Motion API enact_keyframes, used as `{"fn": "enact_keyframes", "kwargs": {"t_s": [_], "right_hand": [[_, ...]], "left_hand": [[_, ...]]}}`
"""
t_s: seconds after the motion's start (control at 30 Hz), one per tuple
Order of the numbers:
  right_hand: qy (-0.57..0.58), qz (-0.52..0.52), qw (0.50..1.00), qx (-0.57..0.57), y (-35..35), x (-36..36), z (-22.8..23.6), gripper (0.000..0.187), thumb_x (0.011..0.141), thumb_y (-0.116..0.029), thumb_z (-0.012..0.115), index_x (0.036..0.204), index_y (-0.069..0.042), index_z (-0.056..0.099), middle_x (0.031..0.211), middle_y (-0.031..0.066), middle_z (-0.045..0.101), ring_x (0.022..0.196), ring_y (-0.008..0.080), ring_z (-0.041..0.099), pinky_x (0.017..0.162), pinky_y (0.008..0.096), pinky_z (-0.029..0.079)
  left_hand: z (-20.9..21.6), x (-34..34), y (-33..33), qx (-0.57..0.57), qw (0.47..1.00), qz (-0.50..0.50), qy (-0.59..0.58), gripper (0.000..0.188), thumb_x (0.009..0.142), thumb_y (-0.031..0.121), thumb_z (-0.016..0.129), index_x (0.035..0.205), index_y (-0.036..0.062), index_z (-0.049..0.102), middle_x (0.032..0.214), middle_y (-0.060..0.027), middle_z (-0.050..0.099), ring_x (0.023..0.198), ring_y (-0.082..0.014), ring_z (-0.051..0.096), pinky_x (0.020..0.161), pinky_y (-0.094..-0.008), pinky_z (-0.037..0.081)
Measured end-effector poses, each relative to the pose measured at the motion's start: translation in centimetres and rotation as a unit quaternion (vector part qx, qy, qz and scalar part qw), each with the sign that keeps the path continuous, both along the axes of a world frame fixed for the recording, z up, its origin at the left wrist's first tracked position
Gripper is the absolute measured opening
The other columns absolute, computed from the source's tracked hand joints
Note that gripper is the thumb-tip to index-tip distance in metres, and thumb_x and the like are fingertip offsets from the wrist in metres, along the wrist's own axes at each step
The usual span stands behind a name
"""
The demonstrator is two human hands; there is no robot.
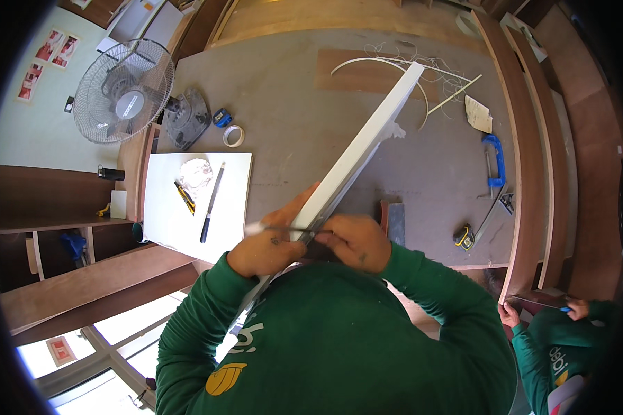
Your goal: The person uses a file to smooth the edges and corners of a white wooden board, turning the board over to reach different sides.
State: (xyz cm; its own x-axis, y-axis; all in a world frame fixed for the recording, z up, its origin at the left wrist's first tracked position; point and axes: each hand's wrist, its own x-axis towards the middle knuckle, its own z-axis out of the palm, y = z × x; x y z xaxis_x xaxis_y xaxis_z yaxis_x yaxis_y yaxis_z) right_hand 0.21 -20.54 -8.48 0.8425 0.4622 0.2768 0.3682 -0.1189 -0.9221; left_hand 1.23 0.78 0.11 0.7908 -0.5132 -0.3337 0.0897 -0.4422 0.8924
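- Table: brown-grey surface ahead of the person. The board's far end extends over it; contact between the two cannot be confirmed.
- Long white board: narrow edge turned up, running slantwise from the person's left side toward the far right, between the two hands. It should be braced firmly; any wobble would likely leave the edge uneven.
- Left hand: gripping the near part of the board, fingers along its left side, thumb near the upper edge. Recommended: thumb and knuckles set below the edge, as the tool reaches over this hand.
- Right hand: holding the thin tool, just to the right of the board. Light, even pressure advised.
- Thin tool: crosses the board's edge, its left end blurred; exact type and contact undetermined. Judged best worked level, in short, controlled strokes, to avoid gouging the face or rounding the corner.
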Motion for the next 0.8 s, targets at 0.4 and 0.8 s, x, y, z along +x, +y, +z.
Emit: {"fn": "enact_keyframes", "kwargs": {"t_s": [0.4, 0.8], "right_hand": [[0.142, -0.206, 0.963, 0.098, -6.6, 9.4, -2.4, 0.024, 0.105, -0.024, 0.058, 0.089, -0.006, 0.059, 0.071, 0.0032, 0.061, 0.06, 0.0148, 0.06, 0.054, 0.0335, 0.046], [-0.098, -0.057, 0.993, -0.029, -3.1, 4.9, -0.5, 0.024, 0.093, -0.024, 0.074, 0.083, -0.006, 0.063, 0.07, 0.0138, 0.06, 0.061, 0.035, 0.061, 0.057, 0.0429, 0.047]], "left_hand": [[-1.4, 0.3, 0.6, -0.014, 0.999, 0.016, -0.025, 0.092, 0.074, 0.0, 0.053, 0.163, 0.0063, 0.029, 0.136, -0.0221, 0.061, 0.116, -0.0237, 0.063, 0.1, -0.0328, 0.049], [-1.5, 2.6, -2.6, 0.02, 0.998, -0.018, -0.058, 0.1, 0.072, -0.007, 0.058, 0.164, 0.0025, 0.02, 0.158, -0.018, 0.042, 0.148, -0.0272, 0.037, 0.12, -0.0344, 0.029]]}}
